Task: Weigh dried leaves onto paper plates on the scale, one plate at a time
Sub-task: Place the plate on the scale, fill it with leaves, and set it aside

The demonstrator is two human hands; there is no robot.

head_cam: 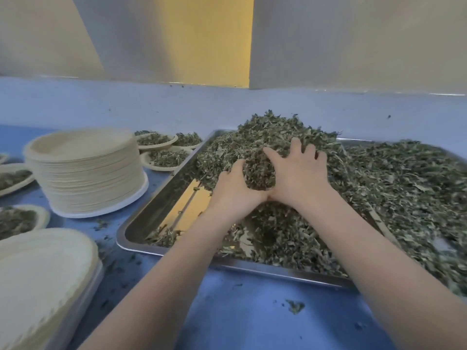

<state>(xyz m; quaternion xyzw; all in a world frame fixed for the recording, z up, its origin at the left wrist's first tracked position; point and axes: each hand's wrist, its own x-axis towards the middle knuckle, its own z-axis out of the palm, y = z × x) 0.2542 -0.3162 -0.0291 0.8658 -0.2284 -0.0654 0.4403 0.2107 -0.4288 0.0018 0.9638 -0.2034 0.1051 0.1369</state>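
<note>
A: Starting nearest: a plate sits at the lower left on what looks like a white platform, possibly the scale, though no display shows. It carries no leaves.

B: And the hands?

A: Both are in the tray, heels together. The left hand and right hand cup one clump of leaves between them, fingers curled round it, the right fingertips dug into the heap.

B: How will that clump handle?

A: Very light, I judge, and loose and brittle. Nothing binds it, so it sheds bits; crumbs already dot the blue table. Squeezing hard would likely crush the leaves. Best taken as here: scooped from both sides, palms under it.

B: Where is the bulk?

A: The heap fills the tray's right and far parts, rising just beyond the hands. The near left corner shows bare metal.

B: Farther back?

A: A tall stack of plates stands left of the tray, well apart from the hands. Filled plates lie behind it and at the left edge.
</note>
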